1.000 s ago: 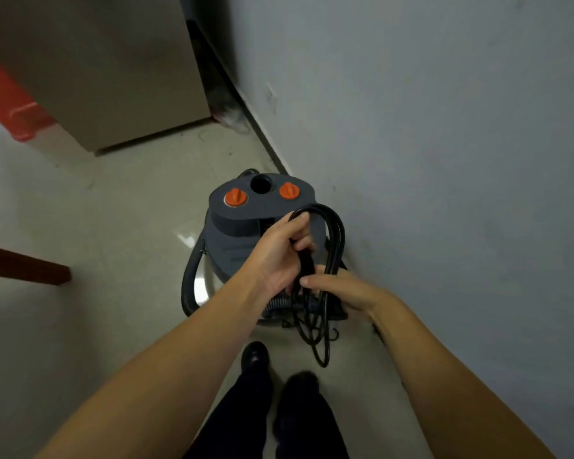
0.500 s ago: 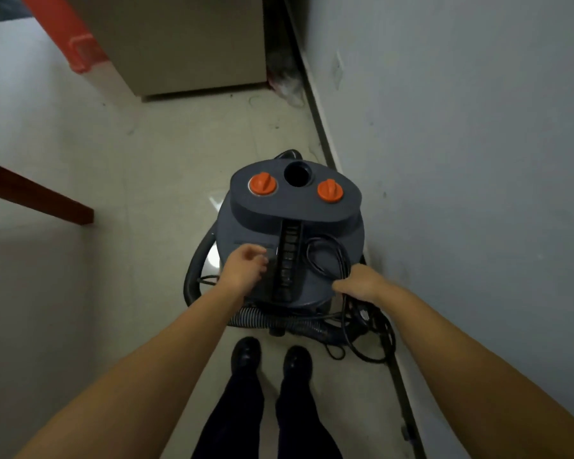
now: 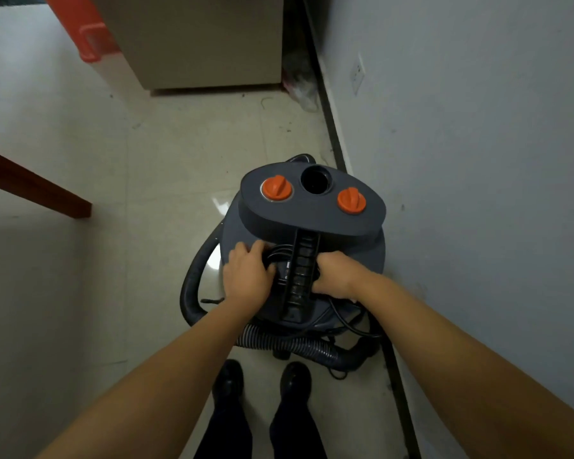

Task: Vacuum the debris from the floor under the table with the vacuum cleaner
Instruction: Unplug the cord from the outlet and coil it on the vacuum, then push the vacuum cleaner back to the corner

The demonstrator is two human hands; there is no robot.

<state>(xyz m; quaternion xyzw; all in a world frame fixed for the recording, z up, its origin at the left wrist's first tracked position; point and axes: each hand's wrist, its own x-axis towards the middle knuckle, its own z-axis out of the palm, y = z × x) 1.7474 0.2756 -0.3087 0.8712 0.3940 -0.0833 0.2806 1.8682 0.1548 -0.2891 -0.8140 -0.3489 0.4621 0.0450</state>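
hose (image 3: 289, 344) coiled on floor by shoes | vacuum cleaner (image 3: 307, 240) by wall, under both hands | left hand (image 3: 246, 274) curled on cord (image 3: 279, 260) beside handle (image 3: 300, 276) | right hand (image 3: 337, 274) curled at handle's other side, grip unclear

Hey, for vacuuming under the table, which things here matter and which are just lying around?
For the job:
vacuum cleaner
hose
black cord
left hand and right hand, both at the cord on the vacuum's top
wooden table leg

Just lying about:
beige cabinet
red bin
plastic bag by the wall
wall socket
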